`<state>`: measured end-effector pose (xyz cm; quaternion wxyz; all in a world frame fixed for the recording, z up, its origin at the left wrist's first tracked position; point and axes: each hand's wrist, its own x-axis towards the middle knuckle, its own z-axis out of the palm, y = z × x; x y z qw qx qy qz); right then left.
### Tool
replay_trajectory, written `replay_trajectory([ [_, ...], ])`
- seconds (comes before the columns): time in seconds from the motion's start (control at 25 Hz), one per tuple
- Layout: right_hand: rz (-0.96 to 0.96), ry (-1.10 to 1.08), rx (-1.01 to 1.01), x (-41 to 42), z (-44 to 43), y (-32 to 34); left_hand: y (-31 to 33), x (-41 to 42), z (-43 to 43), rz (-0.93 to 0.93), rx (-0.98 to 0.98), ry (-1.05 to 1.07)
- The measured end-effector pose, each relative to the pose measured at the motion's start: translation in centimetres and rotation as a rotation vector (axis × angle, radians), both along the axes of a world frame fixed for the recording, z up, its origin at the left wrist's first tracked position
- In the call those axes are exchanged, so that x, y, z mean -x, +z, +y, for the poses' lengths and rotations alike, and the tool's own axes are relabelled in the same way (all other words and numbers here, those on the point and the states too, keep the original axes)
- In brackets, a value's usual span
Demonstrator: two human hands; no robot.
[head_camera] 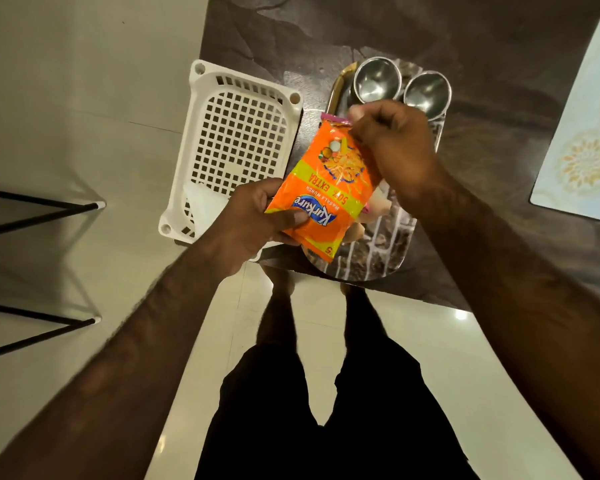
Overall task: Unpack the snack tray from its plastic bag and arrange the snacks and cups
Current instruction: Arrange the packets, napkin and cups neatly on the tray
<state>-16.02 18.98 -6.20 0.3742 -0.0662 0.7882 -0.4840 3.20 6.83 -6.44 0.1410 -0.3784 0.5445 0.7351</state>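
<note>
Fingers [293,216] of the left hand [253,223] are clamped on the bottom corner of the orange snack packet [329,188], thumb on the printed face. The right hand [392,147] has its fingers pinched together on the packet's top seal, so the packet hangs in the air between both hands, right above the shiny tray [378,251] on the dark table [499,64].

Looks to me like it's about to get torn open, and that's where it can go sideways. Yank too hard and the seal splits down the side, and snacks go flying over the tray and onto the floor, since the tray sits right at the table edge and even pokes over it a bit. A bump from a forearm could tip it.

Two steel cups [378,79] stand at the far end of the tray, just behind the right hand, so a jerky pull could knock them over. White plastic basket [236,133] sits beside the tray, touching or nearly so.
</note>
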Motion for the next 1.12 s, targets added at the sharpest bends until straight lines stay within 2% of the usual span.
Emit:
replay_trajectory([
  [0.12,-0.292,-0.181,0.034,0.9,2.8,-0.1,-0.2,0.7,1.5,-0.011,-0.007,0.093],
  [0.2,-0.497,-0.178,0.064,0.6,5.2,-0.5,-0.4,1.6,2.8,-0.034,-0.028,0.138],
  [0.28,-0.598,-0.117,0.069,-0.5,7.2,-1.0,-0.6,2.6,4.5,-0.057,-0.054,0.156],
  [0.44,-0.570,-0.214,0.066,-1.4,10.6,-2.1,-0.7,4.8,8.8,-0.093,-0.057,0.119],
  [0.6,-0.501,-0.316,-0.001,0.7,12.7,-2.6,-0.9,6.6,9.9,-0.132,0.078,0.037],
  [0.8,-0.389,-0.300,-0.122,3.0,13.5,-2.9,-1.7,6.5,8.3,-0.140,0.333,-0.128],
  [1.0,-0.424,-0.189,-0.214,2.5,14.3,-3.2,-2.4,7.4,7.6,-0.093,0.629,-0.305],
  [1.12,-0.419,-0.231,-0.220,1.7,13.9,-3.4,-2.6,7.8,7.3,-0.061,0.796,-0.390],
])
